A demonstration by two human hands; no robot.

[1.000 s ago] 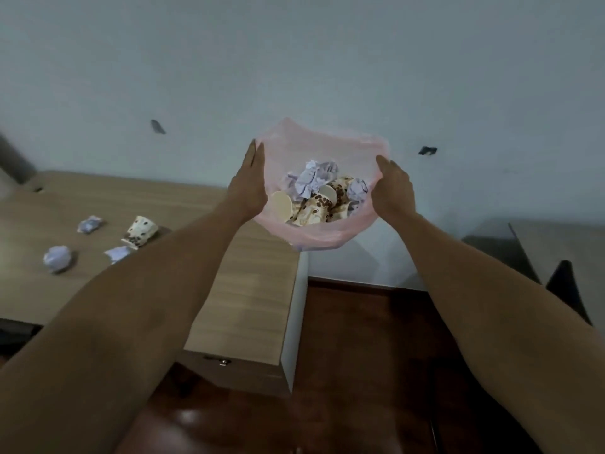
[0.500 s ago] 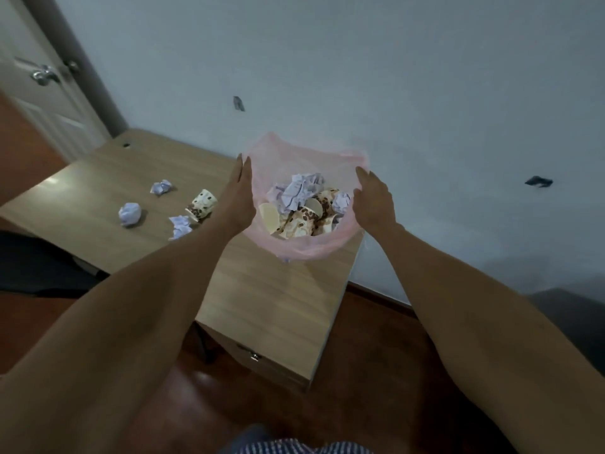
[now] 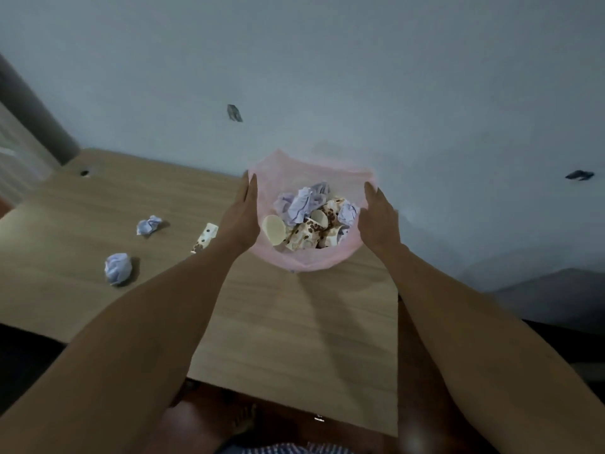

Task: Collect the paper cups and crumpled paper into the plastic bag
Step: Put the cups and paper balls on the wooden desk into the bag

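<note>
The pink plastic bag (image 3: pixel 307 257) was held open over the desk (image 3: pixel 294 322), near its far edge and toward the right-hand end, close to the pale wall (image 3: pixel 327 60). The left hand (image 3: pixel 240 217) lay against the bag's left side with its fingers straight and together, pointing away from the person and pressing the rim outward. The right hand (image 3: pixel 379 221) was set the same way against the right side, fingers extended rather than curled; whether either thumb hooked the plastic could not be told. Between the two hands the mouth of the bag gaped wide.

Inside the bag lay several paper cups (image 3: pixel 304 235) printed with brown spots, tipped on their sides, one showing its cream-coloured interior next to the left hand. Crumpled paper (image 3: pixel 304 203) in pale lilac sat on top of them toward the far side, with another wad against the right wall of the bag.

Three pieces were on the desk outside the bag. A spotted paper cup (image 3: pixel 204 240) lay on its side just left of the left forearm, partly hidden by it. A crumpled ball (image 3: pixel 149 224) sat farther left, and a larger crumpled ball (image 3: pixel 118 268) lay nearer the front edge, both well apart from the bag.
</note>
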